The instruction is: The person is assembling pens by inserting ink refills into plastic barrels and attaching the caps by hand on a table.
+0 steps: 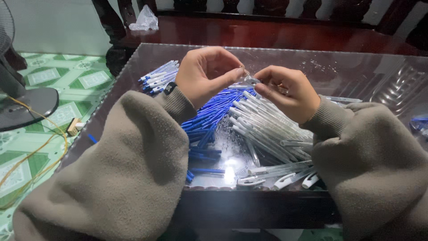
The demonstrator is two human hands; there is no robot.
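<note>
- I see the glass-topped table (pixel 356 76) carrying everything; its surface is slick, so loose parts could roll off the near edge.
- The heap of clear pen barrels (pixel 267 129) and the blue refills (pixel 209 118) lie touching under my wrists; a dropped sleeve could scatter them.
- My left hand (pixel 203 76) pinches one end of the small clear pen part (pixel 250 80), held above the heaps.
- My right hand (pixel 287 91) grips its other end; I judge a crooked push could make it slip.
</note>
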